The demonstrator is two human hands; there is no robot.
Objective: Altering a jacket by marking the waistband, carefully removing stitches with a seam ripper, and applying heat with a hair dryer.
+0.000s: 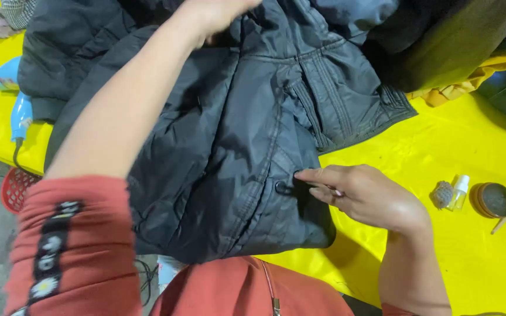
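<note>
A dark grey padded jacket (pixel 229 134) lies spread over a yellow table cover (pixel 452 158). My right hand (pixel 364 193) rests at the jacket's lower front edge, fingertips pinching the fabric beside a black snap button (pixel 280 187). My left hand (pixel 215 14) reaches far up across the jacket and grips the fabric near its top; the frame's edge cuts off part of that hand. My forearm crosses the jacket's left side, and a rust-red sleeve with a black flowered band covers my upper arm.
A blue hair dryer (pixel 16 96) lies at the table's left edge, above a red basket (pixel 16 187) on the floor. A small spray bottle (pixel 459 192), a fuzzy ball (pixel 441 195), a round tin (pixel 495 200) and a stick sit at right. More clothes are piled top right.
</note>
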